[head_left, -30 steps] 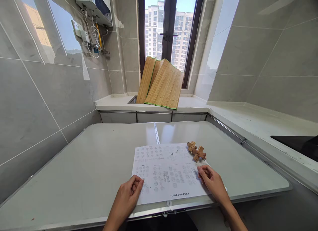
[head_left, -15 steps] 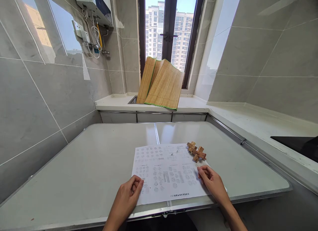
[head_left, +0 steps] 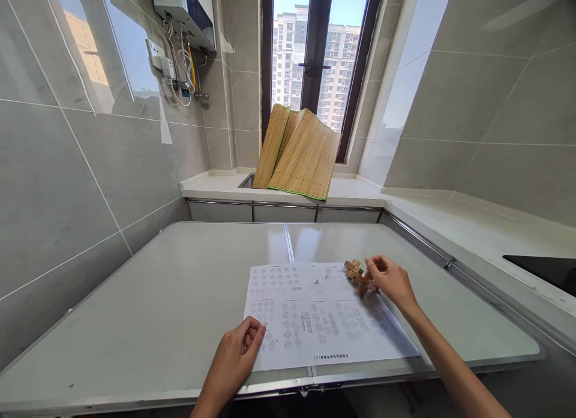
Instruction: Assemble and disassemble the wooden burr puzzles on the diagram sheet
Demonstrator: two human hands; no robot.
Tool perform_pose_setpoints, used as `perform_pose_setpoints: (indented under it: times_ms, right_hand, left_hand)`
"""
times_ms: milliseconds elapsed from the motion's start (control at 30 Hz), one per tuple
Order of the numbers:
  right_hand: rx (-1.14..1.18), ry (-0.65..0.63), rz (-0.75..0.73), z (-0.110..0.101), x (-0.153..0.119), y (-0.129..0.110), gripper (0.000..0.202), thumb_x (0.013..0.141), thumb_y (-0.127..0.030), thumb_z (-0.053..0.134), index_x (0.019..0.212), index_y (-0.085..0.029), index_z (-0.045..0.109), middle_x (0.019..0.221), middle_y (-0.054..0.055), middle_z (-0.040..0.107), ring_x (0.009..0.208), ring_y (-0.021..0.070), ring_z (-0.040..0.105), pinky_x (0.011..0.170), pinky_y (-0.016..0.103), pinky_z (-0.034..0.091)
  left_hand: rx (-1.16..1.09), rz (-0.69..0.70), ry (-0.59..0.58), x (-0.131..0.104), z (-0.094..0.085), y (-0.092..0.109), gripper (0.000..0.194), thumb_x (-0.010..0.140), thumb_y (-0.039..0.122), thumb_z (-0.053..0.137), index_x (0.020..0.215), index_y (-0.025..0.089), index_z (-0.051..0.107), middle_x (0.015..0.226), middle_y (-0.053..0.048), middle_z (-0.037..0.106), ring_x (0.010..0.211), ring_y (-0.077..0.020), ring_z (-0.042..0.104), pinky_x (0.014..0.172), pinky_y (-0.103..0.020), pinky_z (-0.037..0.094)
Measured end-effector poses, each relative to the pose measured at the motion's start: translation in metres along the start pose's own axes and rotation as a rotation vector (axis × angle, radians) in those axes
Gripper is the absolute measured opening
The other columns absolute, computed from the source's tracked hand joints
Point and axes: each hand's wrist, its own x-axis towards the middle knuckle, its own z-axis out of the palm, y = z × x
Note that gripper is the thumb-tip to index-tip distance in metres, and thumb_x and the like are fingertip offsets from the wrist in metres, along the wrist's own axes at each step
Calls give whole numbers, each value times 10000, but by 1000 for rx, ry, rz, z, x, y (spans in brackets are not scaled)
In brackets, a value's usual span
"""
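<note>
**Right grip at wooden puzzle; left hand on printed sheet**

The right hand [head_left: 390, 279] reaches forward over the worktop [head_left: 180, 298], fingers curled against the wooden puzzle [head_left: 359, 275]. The puzzle, a cluster of interlocking blocks, lies immediately to the left of that grip and touches its fingertips; part of it is hidden behind the fingers. Whether the grip is clamped on the puzzle or merely touching it cannot be told. The puzzle sits at the far right corner of the printed sheet [head_left: 315, 316].

The left hand [head_left: 236, 358] rests loosely curled at the near left edge of the sheet, fingertips on the paper, grasping nothing. The puzzle lies well apart from this hand, ahead and to its right.

Beyond both hands, a bamboo mat [head_left: 299, 154] leans against the window [head_left: 319, 46] on the rear counter.
</note>
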Motion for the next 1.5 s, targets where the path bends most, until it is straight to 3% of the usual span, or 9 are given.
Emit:
perform_pose_setpoints:
  times_ms: [100,200,600,800,1033,1200,1333,1433,1500]
  right_hand:
    - [-452,-182,10,1,30,-1,290,929,-420,487,1007,-239,700,1032,79,767,967,245,697,718,296,469]
    - [-575,-259,18,5,49,-3,244,912,-390,539,1002,-232,701,991,98,769,1045,294,674,798,348,450]
    - [-656,-493,71,32,71,-29,287,808,-321,706,1029,-188,579,947,106,734,893,285,701,803,385,434]
    - [-624,-438,3,36,66,-43,282,799,-161,657,1059,-214,562,966,92,725,976,291,680,851,388,398]
    - [-402,-479,-193,29,24,-83,240,870,-268,640,1092,-276,551,1065,18,740,933,196,680,702,265,417]
    - [56,-598,-410,23,-37,-117,190,842,-290,682,988,-254,568,947,-4,723,823,192,697,698,290,471]
    - [222,-630,-432,23,-72,-131,185,826,-273,715,939,-250,571,908,-9,706,811,202,701,728,322,501]
    - [323,-667,-404,25,-89,-135,196,823,-256,736,949,-246,587,881,-16,702,813,201,703,754,329,515]
    - [396,-674,-382,27,-99,-136,195,830,-253,740,967,-244,602,882,-14,710,814,199,702,779,335,526]
  left_hand:
    - [-13,9,13,-2,-1,3,467,932,630,466,799,205,606,645,24,467,615,-156,408,582,-243,349]
    - [-19,10,20,-2,-1,5,462,928,626,472,784,207,603,638,28,459,606,-154,404,577,-241,345]
    - [1,12,-28,0,0,-6,441,967,600,436,817,212,583,679,23,462,641,-159,393,601,-245,335]
    - [8,18,-29,-1,-1,-7,439,968,598,438,818,212,583,678,25,474,638,-157,396,601,-244,339]
    - [15,15,-21,-1,-1,-5,471,959,633,434,818,211,587,675,24,477,636,-158,414,596,-244,350]
    - [32,82,42,-3,-1,1,442,978,602,431,833,217,591,699,6,537,646,-169,476,618,-261,401]
    - [-57,117,133,2,3,5,355,936,540,569,1121,238,603,1000,-61,680,825,-211,611,805,-343,512]
    - [-285,160,55,8,10,12,706,841,477,719,1445,252,432,1363,-143,606,1181,-282,615,1033,-439,491]
    - [-427,155,-50,11,14,21,849,815,459,756,1528,256,343,1456,-159,550,1325,-306,549,1127,-472,435]
